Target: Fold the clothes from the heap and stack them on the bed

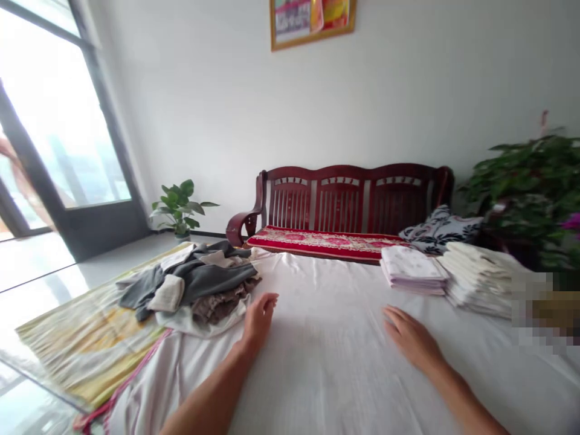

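curls left grip [259, 320] loosely, empty, right of clothes pile [199, 279]. extends right grip [412, 337], relaxed, empty, nearer than folded cloths [411, 266].

The white sheet [326, 356] across the lower frame is matt cloth, lightly wrinkled; the clothes heap [212, 278] at centre left looks soft and dull, with a rough, crinkled brown piece [222, 305], while the folded stack [412, 269] at centre right is smooth, matt fabric. Behind them, the settee [290, 205] is polished dark-red wood under a patterned cloth runner [317, 240]. At left, the pale floor [67, 278] shines glossily beneath a smooth, matt wall [194, 90].
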`<control>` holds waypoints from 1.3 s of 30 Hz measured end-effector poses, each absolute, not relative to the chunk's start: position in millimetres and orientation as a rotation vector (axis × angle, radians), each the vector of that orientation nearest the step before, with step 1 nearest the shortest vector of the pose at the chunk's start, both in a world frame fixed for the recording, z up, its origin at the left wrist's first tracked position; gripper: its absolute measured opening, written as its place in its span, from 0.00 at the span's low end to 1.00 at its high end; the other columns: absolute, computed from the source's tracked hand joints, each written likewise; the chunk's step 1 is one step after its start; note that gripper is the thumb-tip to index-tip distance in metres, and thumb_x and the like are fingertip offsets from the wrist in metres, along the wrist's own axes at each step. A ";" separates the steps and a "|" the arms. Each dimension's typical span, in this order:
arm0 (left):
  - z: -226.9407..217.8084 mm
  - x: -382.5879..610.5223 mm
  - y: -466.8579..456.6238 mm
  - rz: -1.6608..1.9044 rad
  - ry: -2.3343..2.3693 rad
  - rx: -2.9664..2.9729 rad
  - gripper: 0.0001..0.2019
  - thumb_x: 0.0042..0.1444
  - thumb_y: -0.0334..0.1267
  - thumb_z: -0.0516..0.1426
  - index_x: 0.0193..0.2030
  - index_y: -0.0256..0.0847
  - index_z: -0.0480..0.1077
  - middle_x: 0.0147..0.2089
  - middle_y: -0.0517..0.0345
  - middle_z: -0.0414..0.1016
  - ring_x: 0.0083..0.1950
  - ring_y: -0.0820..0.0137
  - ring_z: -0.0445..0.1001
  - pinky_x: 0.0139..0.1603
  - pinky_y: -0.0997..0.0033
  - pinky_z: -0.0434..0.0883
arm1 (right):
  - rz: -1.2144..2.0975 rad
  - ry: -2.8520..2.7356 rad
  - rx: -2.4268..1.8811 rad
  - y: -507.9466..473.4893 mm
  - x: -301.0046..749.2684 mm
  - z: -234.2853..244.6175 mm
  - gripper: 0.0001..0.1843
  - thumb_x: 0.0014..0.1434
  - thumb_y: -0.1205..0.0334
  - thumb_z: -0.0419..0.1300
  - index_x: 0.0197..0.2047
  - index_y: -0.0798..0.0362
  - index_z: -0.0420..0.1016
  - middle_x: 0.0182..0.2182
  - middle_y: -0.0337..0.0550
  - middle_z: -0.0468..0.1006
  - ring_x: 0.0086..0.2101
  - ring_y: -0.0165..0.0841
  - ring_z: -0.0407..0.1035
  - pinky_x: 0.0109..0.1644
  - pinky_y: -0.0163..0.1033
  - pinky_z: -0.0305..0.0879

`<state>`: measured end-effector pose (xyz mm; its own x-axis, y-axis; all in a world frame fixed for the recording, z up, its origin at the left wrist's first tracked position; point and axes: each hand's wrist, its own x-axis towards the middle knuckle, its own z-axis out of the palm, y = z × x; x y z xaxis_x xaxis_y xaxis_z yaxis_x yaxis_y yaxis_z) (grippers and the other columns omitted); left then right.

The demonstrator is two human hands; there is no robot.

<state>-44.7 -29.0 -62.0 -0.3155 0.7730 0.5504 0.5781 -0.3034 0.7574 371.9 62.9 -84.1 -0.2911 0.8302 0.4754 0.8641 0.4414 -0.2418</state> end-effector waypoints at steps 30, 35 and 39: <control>70.4 -288.9 -34.8 0.822 3.019 1.206 0.25 0.55 0.38 0.57 0.59 0.32 0.70 0.61 0.32 0.72 0.61 0.44 0.70 0.56 0.51 0.69 | 0.173 -2.029 -1.396 97.5 396.3 -106.4 0.21 0.57 0.49 0.50 0.45 0.47 0.79 0.51 0.55 0.81 0.53 0.49 0.74 0.62 0.54 0.67; 68.8 -311.4 -24.3 0.796 2.936 1.121 0.16 0.51 0.43 0.60 0.40 0.32 0.75 0.43 0.37 0.81 0.47 0.51 0.79 0.44 0.61 0.73 | 0.179 -2.014 -1.385 98.7 396.6 -106.6 0.21 0.55 0.49 0.51 0.44 0.46 0.80 0.50 0.56 0.82 0.52 0.50 0.75 0.61 0.56 0.67; 72.6 -308.9 -27.3 1.040 2.936 1.125 0.12 0.54 0.45 0.59 0.32 0.36 0.74 0.33 0.40 0.80 0.43 0.48 0.79 0.43 0.54 0.73 | 0.171 -1.999 -1.406 99.7 396.9 -108.3 0.22 0.53 0.48 0.52 0.44 0.47 0.80 0.50 0.54 0.82 0.52 0.50 0.75 0.61 0.56 0.68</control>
<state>-308.9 -27.3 72.6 -0.7565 0.5446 0.3620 0.6510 0.5750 0.4955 396.9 99.7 -108.3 -0.1869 0.8736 0.4493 0.7845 0.4080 -0.4670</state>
